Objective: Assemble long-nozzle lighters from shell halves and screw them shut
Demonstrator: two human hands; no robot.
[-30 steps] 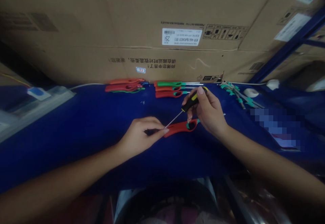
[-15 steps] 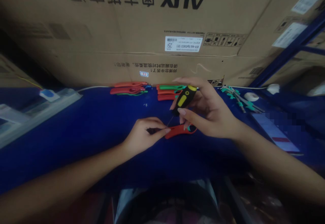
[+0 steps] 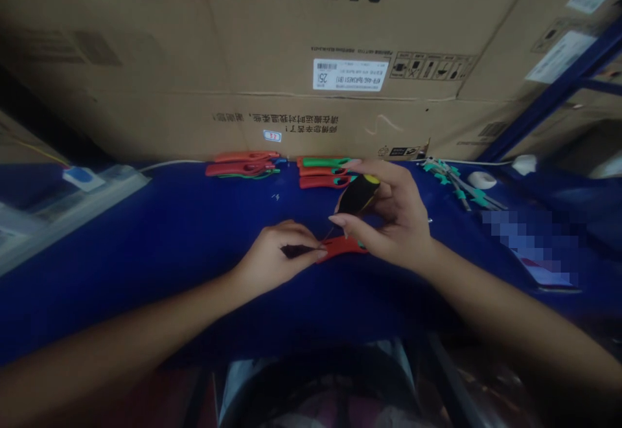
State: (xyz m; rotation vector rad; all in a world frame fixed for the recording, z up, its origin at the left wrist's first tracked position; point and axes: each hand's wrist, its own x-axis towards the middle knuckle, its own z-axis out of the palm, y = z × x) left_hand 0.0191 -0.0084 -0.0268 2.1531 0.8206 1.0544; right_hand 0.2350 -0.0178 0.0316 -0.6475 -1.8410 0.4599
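On the blue cloth-covered counter (image 3: 160,240), nearest to the person, the left hand (image 3: 275,253) has a narrow grip: thumb and forefinger pinch the left end of a flat red plastic handle piece (image 3: 344,245), which lies on the counter near the middle. Just behind it, the right hand (image 3: 396,221) is closed around a short black-and-yellow screwdriver (image 3: 358,193). Its thin shaft slants down to the red piece, close to the left fingertips. In my judgement the tip should sit squarely and the shaft should be kept steady, with the left hand pressing the piece flat so that nothing slips. Farther back lie rows of red and green handle pieces (image 3: 323,172), and behind them a big brown cardboard box (image 3: 291,46).
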